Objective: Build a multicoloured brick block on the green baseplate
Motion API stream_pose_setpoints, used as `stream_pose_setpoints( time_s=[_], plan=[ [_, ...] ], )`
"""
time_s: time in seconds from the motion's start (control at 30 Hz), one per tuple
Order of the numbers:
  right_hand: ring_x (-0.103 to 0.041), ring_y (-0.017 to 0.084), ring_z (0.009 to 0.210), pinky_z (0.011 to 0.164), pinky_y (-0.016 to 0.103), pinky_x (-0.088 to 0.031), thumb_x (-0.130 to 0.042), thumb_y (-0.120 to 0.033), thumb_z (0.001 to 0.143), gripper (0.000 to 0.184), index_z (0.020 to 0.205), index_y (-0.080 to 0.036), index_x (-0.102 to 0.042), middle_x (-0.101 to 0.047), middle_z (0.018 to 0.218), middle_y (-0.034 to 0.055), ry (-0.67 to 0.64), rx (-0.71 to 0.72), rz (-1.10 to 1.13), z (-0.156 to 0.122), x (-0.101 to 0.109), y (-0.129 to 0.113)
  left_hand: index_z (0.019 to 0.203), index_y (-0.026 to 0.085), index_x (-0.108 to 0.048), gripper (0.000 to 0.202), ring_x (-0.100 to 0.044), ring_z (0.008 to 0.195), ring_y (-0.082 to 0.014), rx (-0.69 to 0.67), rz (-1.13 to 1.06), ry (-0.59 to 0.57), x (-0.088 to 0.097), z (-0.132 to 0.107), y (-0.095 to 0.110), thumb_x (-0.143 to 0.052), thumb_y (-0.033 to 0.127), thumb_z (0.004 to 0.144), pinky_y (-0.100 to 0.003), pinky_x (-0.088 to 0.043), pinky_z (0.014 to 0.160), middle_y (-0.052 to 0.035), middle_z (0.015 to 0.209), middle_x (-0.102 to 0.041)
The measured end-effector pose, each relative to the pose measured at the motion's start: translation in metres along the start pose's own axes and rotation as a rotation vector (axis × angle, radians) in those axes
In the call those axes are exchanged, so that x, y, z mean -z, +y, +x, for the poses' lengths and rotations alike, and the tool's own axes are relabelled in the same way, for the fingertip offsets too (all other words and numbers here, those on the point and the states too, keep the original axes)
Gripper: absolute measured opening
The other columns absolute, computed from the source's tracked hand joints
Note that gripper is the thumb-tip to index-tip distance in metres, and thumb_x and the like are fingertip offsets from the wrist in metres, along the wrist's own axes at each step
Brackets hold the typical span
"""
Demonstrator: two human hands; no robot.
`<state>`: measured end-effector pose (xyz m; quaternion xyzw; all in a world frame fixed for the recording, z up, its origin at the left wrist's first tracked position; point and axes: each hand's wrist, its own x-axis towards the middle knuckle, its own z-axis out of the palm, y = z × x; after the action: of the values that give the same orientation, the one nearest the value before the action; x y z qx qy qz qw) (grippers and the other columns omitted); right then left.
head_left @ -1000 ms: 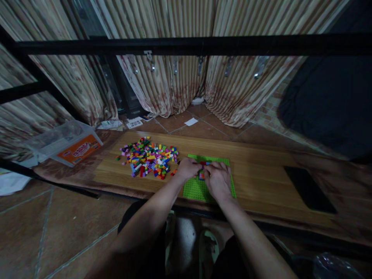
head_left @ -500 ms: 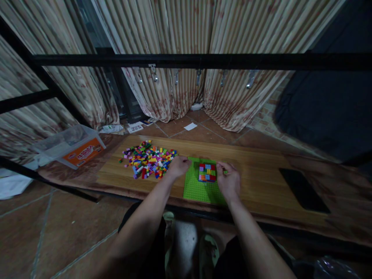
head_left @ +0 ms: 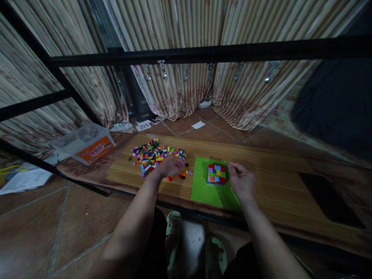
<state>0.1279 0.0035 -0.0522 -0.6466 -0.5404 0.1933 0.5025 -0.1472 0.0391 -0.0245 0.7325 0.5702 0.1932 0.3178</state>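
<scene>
My left hand (head_left: 169, 166) hovers over the right side of a heap of mixed toy bricks (head_left: 151, 155), its fingers stretched out to the right and partly apart. I see no brick in it. On the wooden board stands a green baseplate (head_left: 200, 188), and on it a small square build of coloured bricks (head_left: 216, 174) in red, blue, yellow, orange and purple. My right hand (head_left: 243, 182) is just right of that build, over the plate's right edge. Its thumb and fingers are pinched together; whatever they hold is hidden.
A clear plastic box (head_left: 84, 143) with an orange label stands left of the wooden board (head_left: 270, 186). A flat black object (head_left: 329, 199) lies at the right end. A black metal bar (head_left: 186, 53) crosses beyond the board, with striped curtains (head_left: 180, 89) behind.
My left hand has moved left, from the baseplate's edge to the brick heap. The right hand stays beside the build. The whole view has shifted slightly.
</scene>
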Motion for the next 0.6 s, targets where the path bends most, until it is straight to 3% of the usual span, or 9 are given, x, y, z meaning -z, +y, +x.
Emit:
stream_pose_setpoints(
  time_s=[0.17, 0.3, 0.43, 0.6],
  plan=[
    [-0.067, 0.025, 0.082, 0.076, 0.037, -0.05, -0.053, -0.042, 0.08, 0.035, 0.089, -0.016, -0.074, -0.074, 0.092, 0.0121, -0.008, 0.017, -0.041, -0.002, -0.001, -0.003, 0.076, 0.019, -0.072, 0.014, -0.062, 0.069, -0.0128, -0.03, 0.323, -0.148, -0.004, -0.003, 0.013, -0.064, 0.026, 0.067, -0.018, -0.043, 0.06, 0.0013, 0.073, -0.071],
    [-0.068, 0.024, 0.082, 0.076, 0.037, -0.05, -0.052, -0.043, 0.08, 0.036, 0.087, -0.016, -0.074, -0.074, 0.091, 0.012, -0.008, 0.039, -0.048, -0.002, -0.001, -0.003, 0.079, 0.02, -0.072, 0.022, -0.064, 0.078, -0.0179, 0.044, 0.492, -0.104, -0.012, -0.003, 0.022, -0.066, 0.039, 0.069, -0.023, -0.047, 0.068, -0.0025, 0.08, -0.072],
    [-0.067, 0.024, 0.083, 0.078, 0.038, -0.05, -0.051, -0.044, 0.08, 0.037, 0.088, -0.016, -0.074, -0.074, 0.093, 0.0123, -0.015, 0.048, -0.046, -0.001, -0.001, -0.002, 0.087, 0.018, -0.071, 0.022, -0.065, 0.087, -0.0217, 0.102, 0.527, -0.012, -0.021, -0.002, 0.022, -0.065, 0.028, 0.069, -0.028, -0.049, 0.076, -0.0069, 0.087, -0.072],
    [-0.068, 0.025, 0.084, 0.078, 0.038, -0.05, -0.051, -0.044, 0.081, 0.036, 0.087, -0.016, -0.074, -0.074, 0.093, 0.012, -0.011, 0.038, -0.048, -0.001, 0.0, -0.004, 0.091, 0.019, -0.07, 0.021, -0.065, 0.086, -0.0211, 0.078, 0.512, 0.029, -0.019, 0.001, 0.026, -0.058, 0.021, 0.073, -0.027, -0.049, 0.076, -0.0074, 0.087, -0.071]
  ],
)
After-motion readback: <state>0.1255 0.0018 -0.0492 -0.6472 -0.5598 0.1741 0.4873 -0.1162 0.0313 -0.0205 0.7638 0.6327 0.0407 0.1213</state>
